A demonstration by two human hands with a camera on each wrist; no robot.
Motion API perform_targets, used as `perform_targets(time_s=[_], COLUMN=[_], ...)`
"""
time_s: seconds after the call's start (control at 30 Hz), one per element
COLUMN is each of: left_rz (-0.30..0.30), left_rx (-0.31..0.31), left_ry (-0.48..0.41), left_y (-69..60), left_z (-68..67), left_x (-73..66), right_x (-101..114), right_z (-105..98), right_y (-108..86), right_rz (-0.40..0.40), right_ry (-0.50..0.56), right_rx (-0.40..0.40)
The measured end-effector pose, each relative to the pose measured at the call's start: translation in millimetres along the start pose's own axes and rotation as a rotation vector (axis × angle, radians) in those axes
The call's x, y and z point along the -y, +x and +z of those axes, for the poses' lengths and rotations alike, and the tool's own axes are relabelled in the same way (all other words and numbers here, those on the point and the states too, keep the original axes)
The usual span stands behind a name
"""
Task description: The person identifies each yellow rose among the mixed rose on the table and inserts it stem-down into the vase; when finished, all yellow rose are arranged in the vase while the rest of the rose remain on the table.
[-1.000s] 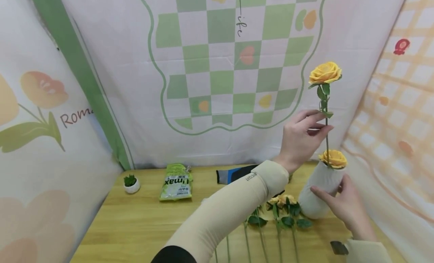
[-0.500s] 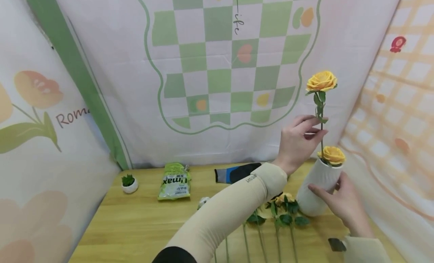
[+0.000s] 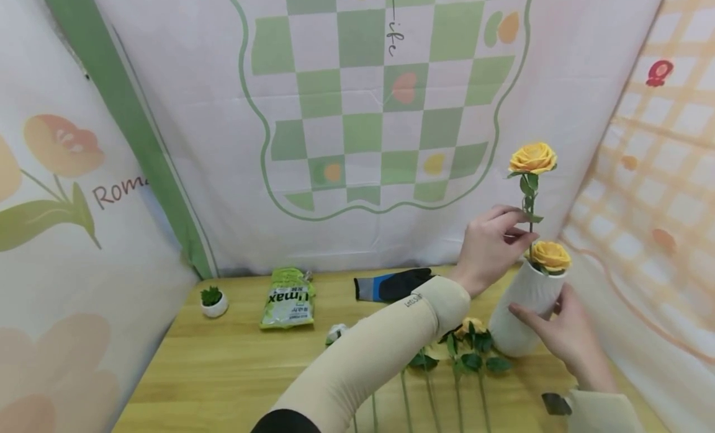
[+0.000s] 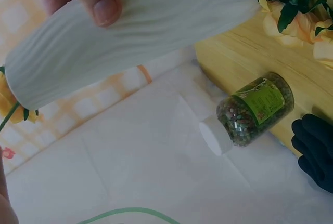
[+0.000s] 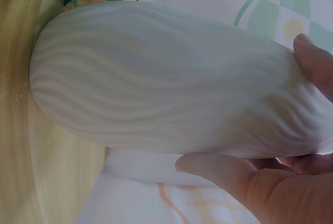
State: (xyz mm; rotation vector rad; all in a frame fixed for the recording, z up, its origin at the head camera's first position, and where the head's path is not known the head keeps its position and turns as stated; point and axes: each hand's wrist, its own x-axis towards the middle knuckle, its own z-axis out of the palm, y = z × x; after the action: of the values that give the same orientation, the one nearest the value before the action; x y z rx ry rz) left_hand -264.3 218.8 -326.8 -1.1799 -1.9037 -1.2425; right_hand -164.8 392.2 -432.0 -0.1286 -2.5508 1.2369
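Note:
In the head view, my left hand [image 3: 491, 244] pinches the stem of a yellow artificial rose [image 3: 533, 159] above a white vase [image 3: 527, 306]. The rose's lower stem passes into the vase mouth, where its end is hidden. Another yellow rose [image 3: 550, 256] sits in the vase with its bloom at the rim. My right hand [image 3: 570, 337] grips the vase, thumb on the near side. The right wrist view shows the vase's wavy ribbed wall [image 5: 156, 78], tilted, its base at the tabletop. Several yellow roses [image 3: 472, 346] lie on the table left of the vase.
A black and blue glove [image 3: 396, 285], a green packet [image 3: 288, 299] and a small potted plant [image 3: 213, 301] lie along the table's back. A lidded jar of coloured pebbles [image 4: 255, 109] appears in the left wrist view. Fabric walls [image 3: 346, 241] enclose the table.
My left hand has moved down with the rose, whose bloom is now lower and closer to the vase rim. My right hand still holds the vase in place.

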Motion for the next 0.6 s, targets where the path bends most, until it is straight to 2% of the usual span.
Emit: perform_targets(time_s=[0.17,0.43,0.6], left_rz=[-0.041,-0.043,-0.062], left_rx=[0.096,0.222,0.348], left_ry=[0.061,0.135,0.175], left_y=[-6.7,-16.5,-19.8], left_z=[2.7,7.9,8.5], left_x=[-0.2,8.3,10.7], right_x=[1,1,1], right_z=[-1,0,0], right_y=[0.3,-0.3,-0.1], right_rz=[0.007,-0.002,-0.020], right_ry=[0.004,0.010,0.016], right_rx=[0.017,0.010,0.010])
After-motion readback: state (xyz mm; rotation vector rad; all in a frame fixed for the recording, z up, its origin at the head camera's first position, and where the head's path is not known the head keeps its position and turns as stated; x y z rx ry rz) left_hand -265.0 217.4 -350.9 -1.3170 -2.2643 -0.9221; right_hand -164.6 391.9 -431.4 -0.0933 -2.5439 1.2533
